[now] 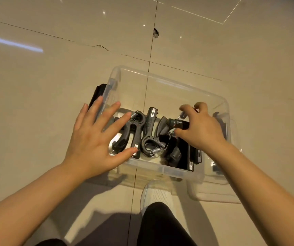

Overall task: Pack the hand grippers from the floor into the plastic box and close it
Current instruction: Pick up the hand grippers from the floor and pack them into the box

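A clear plastic box [169, 86] stands open on the tiled floor, with several black hand grippers in it. Two of them [139, 128] [149, 132] lie side by side in the middle, springs showing. My right hand [201, 126] reaches into the box's right part and pinches a black hand gripper [178, 123] by its handle. My left hand [93, 139] hovers over the box's left edge with fingers spread, holding nothing. One more black hand gripper [96, 94] lies on the floor just outside the left wall.
The clear lid [213, 194] lies on the floor at the box's near right corner. My white shoe [157, 194] and black trouser leg are right in front of the box. A small dark chip [156, 32] marks the tile farther away.
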The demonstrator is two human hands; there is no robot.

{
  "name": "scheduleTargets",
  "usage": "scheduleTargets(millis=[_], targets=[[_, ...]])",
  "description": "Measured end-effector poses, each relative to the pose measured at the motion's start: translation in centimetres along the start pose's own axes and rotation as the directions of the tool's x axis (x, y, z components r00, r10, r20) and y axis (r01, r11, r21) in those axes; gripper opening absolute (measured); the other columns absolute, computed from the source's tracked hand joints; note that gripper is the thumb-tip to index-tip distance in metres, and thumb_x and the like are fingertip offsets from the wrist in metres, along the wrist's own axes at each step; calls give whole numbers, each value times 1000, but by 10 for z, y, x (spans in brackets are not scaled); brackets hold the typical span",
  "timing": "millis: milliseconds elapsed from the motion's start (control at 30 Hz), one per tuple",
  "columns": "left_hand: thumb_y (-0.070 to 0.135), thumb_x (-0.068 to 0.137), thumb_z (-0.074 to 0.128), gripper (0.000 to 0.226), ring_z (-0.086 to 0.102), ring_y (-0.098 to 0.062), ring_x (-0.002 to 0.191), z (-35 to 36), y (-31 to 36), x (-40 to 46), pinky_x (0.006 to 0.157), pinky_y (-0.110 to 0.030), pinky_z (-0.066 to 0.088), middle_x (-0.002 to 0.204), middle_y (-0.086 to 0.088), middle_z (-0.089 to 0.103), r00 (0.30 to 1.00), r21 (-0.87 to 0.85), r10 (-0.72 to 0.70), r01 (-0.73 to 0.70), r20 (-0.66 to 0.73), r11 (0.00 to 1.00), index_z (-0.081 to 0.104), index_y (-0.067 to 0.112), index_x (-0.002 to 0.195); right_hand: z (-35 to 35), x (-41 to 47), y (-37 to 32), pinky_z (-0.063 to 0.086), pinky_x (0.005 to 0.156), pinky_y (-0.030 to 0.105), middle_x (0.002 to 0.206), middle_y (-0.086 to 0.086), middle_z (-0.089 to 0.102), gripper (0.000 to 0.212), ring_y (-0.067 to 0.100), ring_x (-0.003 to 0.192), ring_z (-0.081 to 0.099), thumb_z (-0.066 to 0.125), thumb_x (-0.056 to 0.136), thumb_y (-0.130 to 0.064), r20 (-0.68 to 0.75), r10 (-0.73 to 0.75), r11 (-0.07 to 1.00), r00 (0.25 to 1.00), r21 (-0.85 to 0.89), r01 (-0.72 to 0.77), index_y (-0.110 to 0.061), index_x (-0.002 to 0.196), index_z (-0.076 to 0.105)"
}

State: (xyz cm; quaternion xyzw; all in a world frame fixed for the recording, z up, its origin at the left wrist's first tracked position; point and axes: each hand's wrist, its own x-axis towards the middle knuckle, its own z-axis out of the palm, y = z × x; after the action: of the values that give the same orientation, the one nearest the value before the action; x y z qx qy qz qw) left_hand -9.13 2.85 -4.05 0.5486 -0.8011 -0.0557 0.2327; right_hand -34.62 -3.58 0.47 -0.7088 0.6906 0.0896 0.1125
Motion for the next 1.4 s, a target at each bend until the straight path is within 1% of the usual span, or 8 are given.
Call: scheduleTargets(millis=[167, 400, 533, 600, 700, 867, 1200, 1400], targets=[[70, 83, 36, 67, 27, -38, 138, -1, 2, -2, 107, -60, 25, 144, -8, 41, 1000, -15, -6, 5, -21, 1000, 48, 26, 133, 25, 15, 10, 41, 65, 33, 131, 13, 38, 62, 35, 95, 57, 60, 82, -48, 192, 95, 974, 977, -219, -52, -25, 135, 40], [66, 85, 38, 61, 31, -38, 136, 2, 1, -2, 105, -57, 30, 136, -7, 50, 997, -25, 1, -3, -81, 1000, 50, 25, 129, 36, 21, 9, 39, 64, 32, 130, 11, 39, 59, 33, 97, 58, 54, 84, -53, 161, 74, 949, 984, -316, -19, -23, 133, 41], [65, 86, 38, 60, 33, -38, 135, 3, 0, -3, 104, -57, 31, 133, -8, 53, 996, -16, 5, -7, -90, 1000, 52, 24, 127, 45, 21, 13, 37, 71, 33, 123, 9, 50, 61, 30, 108, 51, 47, 85, -60, 193, 25, 914, 981, -402, 56, -23, 133, 43], [65, 86, 38, 60, 33, -38, 135, 3, 0, -3, 102, -58, 33, 131, -8, 55, 996, -10, 6, -7, -86, 1000, 52, 24, 127, 45, 25, 16, 39, 80, 35, 123, 9, 53, 65, 30, 114, 46, 45, 84, -64, 224, 4, 903, 975, -420, 92, -24, 135, 42], [65, 86, 38, 60, 34, -39, 134, 4, 0, -3, 101, -58, 34, 129, -9, 57, 996, -4, 11, -11, -86, 1000, 54, 23, 126, 43, 34, 23, 37, 97, 39, 132, 11, 47, 71, 30, 124, 39, 48, 82, -66, 304, -50, 916, 951, -366, 165, -20, 136, 41], [66, 86, 38, 64, 35, -39, 134, 3, 0, -3, 101, -58, 33, 126, -9, 59, 997, 10, 3, -3, -79, 1000, 61, 18, 122, 42, 45, 27, 41, 93, 36, 130, 9, 49, 77, 28, 118, 49, 63, 77, -60, 440, -67, 989, 896, -91, 119, -14, 135, 42], [65, 85, 38, 61, 35, -38, 134, 4, -1, -3, 102, -58, 32, 124, -9, 59, 997, 21, 4, -2, -80, 1000, 58, 22, 122, 49, 43, 24, 43, 93, 38, 131, 13, 47, 85, 32, 119, 46, 73, 73, -49, 390, -15, 996, 921, -74, 47, -12, 138, 33], [65, 86, 37, 62, 35, -38, 134, 3, -1, -3, 103, -57, 31, 123, -9, 60, 998, 30, 2, 0, -70, 1000, 60, 21, 121, 55, 39, 19, 43, 92, 39, 130, 15, 46, 91, 34, 119, 44, 73, 74, -41, 355, 9, 998, 935, -66, 16, -16, 144, 20]])
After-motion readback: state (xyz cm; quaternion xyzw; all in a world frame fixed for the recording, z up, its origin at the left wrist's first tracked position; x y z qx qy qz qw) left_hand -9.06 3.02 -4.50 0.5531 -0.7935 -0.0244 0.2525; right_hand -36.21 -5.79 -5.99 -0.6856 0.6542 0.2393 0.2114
